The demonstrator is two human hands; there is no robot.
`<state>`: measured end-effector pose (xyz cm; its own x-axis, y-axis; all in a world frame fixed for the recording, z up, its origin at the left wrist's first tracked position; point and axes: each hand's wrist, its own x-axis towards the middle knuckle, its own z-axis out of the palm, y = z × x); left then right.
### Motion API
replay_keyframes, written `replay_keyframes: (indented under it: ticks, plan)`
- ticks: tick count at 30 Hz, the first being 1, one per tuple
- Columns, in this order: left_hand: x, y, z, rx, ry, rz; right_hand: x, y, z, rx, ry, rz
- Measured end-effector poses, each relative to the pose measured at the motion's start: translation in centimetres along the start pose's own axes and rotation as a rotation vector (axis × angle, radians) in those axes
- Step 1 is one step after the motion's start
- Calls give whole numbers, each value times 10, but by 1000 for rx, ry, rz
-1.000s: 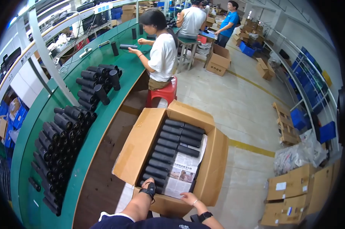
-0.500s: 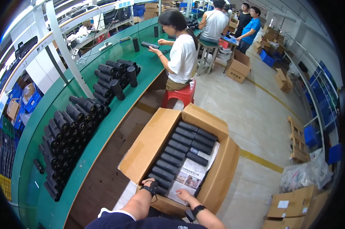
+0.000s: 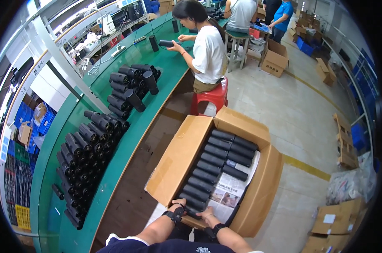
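Note:
An open cardboard box [image 3: 167,162] stands in front of me, holding a column of black cylinders [image 3: 205,168] laid side by side and part of a second column to their right. A printed newspaper sheet [image 3: 228,192] lies under them. At the box's near left corner my left hand [image 3: 179,204] is closed on the left end of the nearest black cylinder [image 3: 193,212]. My right hand [image 3: 206,213] is at that cylinder's right end, its fingers bent against it. Both hands partly hide this cylinder.
On the green workbench [image 3: 127,147] to the left, many more black cylinders [image 3: 89,147] are piled. A co-worker [image 3: 208,55] on a red stool [image 3: 212,97] handles one beyond the box. Cardboard boxes [image 3: 336,219] and a plastic bag [image 3: 345,185] lie at the right.
My right hand has moved left from over the newspaper to the end of the nearest cylinder. My left hand stays at the box's near left corner. The view has shifted, so the scene sits further right.

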<state>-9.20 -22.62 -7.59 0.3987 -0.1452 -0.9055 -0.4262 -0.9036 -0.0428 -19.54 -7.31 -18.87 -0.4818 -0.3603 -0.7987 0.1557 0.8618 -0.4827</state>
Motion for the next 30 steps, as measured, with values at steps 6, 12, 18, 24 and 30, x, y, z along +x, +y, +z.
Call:
replay_keyframes:
  ticks: [6,12,18,24,30]
  plan:
    - [82,-78,-30,160,200,903,-67,-37,-39,542,-477,116]
    - [-14,-37,1,-971,-406,170,-59,-79,-80,661,-450,69]
    - [23,1,31,-676,-469,179,10,-110,-67,229,-141,-380]
    - [61,-3,27,-357,-165,188,6,-193,-84,-756,3,-651]
    - [42,-3,41,-886,-254,15,86,-277,-90,-894,235,-819]
